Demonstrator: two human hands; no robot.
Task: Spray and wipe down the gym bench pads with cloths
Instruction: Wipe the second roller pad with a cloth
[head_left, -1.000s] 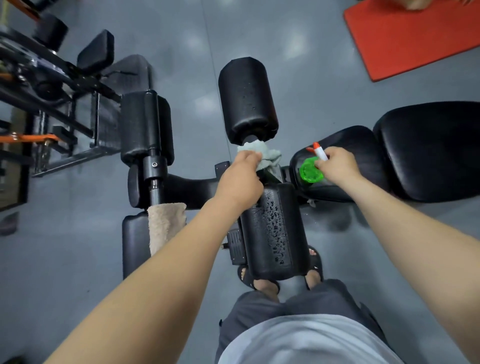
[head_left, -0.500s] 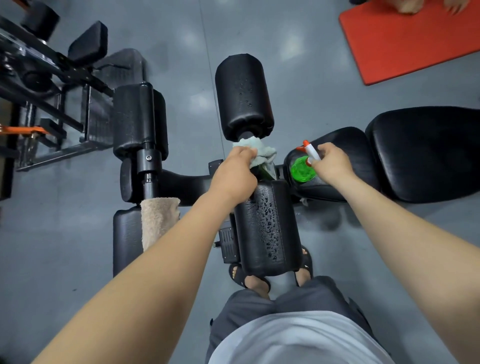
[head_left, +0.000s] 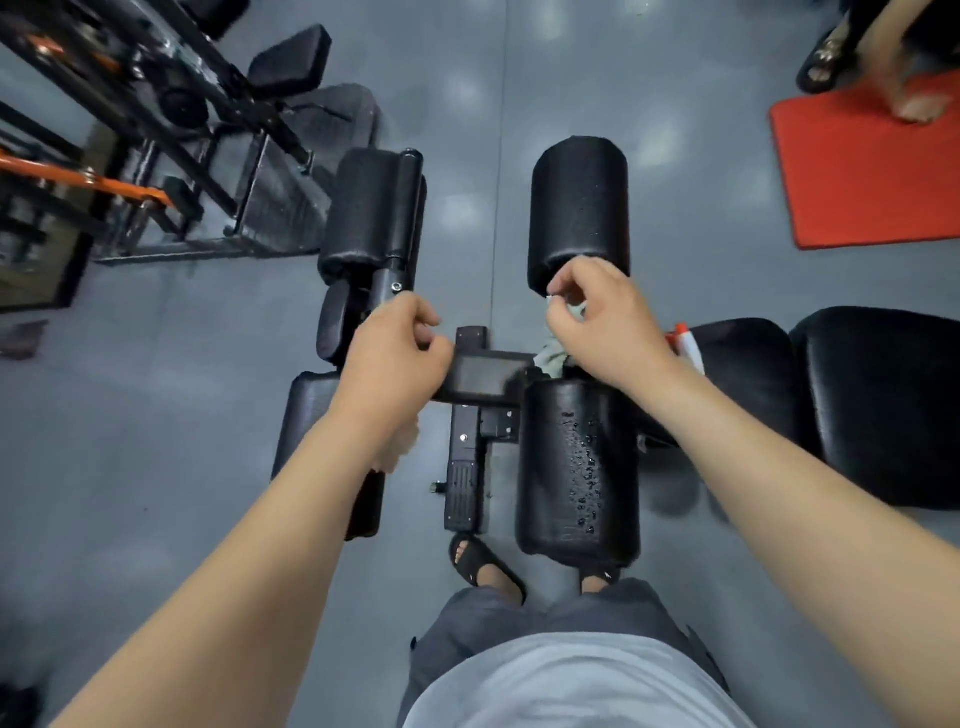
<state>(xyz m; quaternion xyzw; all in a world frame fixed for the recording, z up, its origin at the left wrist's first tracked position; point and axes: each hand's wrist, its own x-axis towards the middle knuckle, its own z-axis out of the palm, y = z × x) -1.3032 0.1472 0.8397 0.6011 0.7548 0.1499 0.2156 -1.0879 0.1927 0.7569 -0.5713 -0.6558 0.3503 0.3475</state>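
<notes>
right hand (head_left: 602, 325) pinches the pale green cloth (head_left: 551, 357) at frame centre, just above the droplet-covered black roller pad (head_left: 576, 462), prob ready to wipe it. left hand (head_left: 395, 358) is curled over the beige fluffy towel (head_left: 402, 448) left of centre; can't tell if it grips it. white orange-tipped spray bottle (head_left: 693, 354) sits parked on the black seat pad (head_left: 748, 358), centre right, w/in reach.

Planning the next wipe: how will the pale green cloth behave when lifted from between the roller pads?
Probably floppy: the pale green cloth is crumpled and folds where the right hand pinches it. Likely light, since fingertips alone hold it. It may be damp, as the near roller pad carries droplets.
</notes>
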